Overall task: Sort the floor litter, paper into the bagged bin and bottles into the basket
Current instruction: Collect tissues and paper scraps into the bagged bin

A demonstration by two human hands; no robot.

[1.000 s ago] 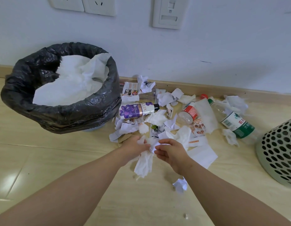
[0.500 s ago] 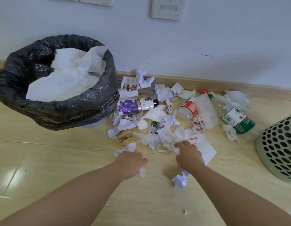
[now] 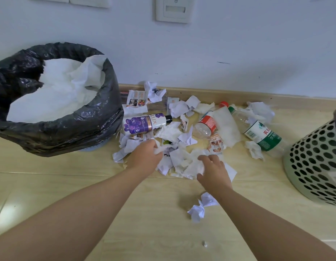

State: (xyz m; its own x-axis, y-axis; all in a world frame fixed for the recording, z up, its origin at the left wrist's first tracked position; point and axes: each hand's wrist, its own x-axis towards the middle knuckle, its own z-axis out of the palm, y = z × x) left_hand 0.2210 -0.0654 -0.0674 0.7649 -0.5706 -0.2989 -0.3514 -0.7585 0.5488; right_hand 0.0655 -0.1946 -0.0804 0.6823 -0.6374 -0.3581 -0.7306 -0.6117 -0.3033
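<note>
Left hand (image 3: 144, 157): fingers curled, pinching a tissue scrap (image 3: 161, 149) at the left side of the paper pile (image 3: 179, 157). Right hand (image 3: 214, 170): fingers curled down, clutching crumpled paper (image 3: 191, 165) at the pile's near side. Bagged bin (image 3: 59, 132) sits on the floor (image 3: 69, 185) at left by the wall, heaped with white paper. Basket (image 3: 314, 162) is at the right edge. Bottles lie along the baseboard: purple bottle (image 3: 144, 123) just beside the bin, red-label bottle (image 3: 206, 123) in the middle, green-label bottle (image 3: 261, 132) near the basket. Loose paper wad (image 3: 201, 208) lies beside the right forearm.

A black bag (image 3: 56, 132) is seen, white paper (image 3: 184, 161), a purple-flowered bottle (image 3: 144, 123), a pale-green perforated basket (image 3: 314, 162).
</note>
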